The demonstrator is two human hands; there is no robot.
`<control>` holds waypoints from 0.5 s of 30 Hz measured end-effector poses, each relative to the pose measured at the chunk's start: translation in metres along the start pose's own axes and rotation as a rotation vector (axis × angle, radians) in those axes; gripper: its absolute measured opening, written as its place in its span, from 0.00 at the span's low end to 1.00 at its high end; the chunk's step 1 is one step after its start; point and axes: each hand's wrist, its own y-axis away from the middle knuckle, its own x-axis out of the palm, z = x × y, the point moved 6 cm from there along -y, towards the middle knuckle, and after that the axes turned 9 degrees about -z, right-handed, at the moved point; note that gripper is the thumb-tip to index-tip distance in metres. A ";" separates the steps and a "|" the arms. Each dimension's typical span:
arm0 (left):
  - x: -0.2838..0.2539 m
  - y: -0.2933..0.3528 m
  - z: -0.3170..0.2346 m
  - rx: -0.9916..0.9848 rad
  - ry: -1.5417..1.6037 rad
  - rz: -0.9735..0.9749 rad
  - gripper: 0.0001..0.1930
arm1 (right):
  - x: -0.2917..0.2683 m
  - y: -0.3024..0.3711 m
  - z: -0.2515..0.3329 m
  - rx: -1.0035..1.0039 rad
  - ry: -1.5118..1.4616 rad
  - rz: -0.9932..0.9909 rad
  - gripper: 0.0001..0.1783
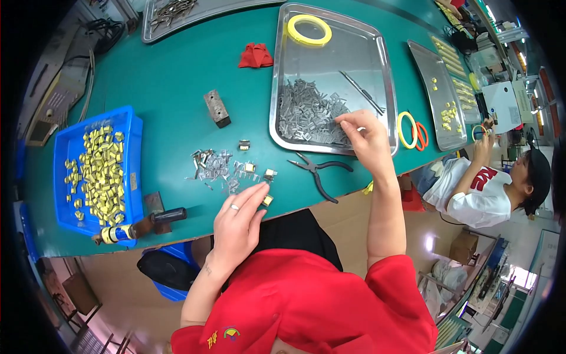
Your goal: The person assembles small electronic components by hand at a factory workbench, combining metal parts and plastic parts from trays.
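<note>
My right hand (368, 140) reaches over the front right part of a steel tray (368, 53). Its thumb and forefinger are pinched beside a heap of small grey metal clips (309, 109); what lies between the fingertips is too small to tell. Near the table's front edge, my left hand (237, 227) closes its thumb and fingers round a small yellow-wrapped coil block (267, 200). Just beyond it lie another yellow coil block (270, 174), one with metal legs (248, 168), a dark one (243, 144) and a loose pile of metal clips (213, 165).
Pliers (315, 168) lie between my hands. A blue bin (137, 159) of yellow coil blocks and a hammer (141, 227) are left. Farther off are a metal block (216, 108), red cloth (256, 55), tweezers (361, 91) and tape rolls (309, 29). A co-worker (480, 189) sits right.
</note>
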 end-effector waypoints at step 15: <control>0.010 0.005 0.009 -0.094 0.044 -0.040 0.26 | 0.072 0.111 0.048 0.486 -0.448 0.280 0.08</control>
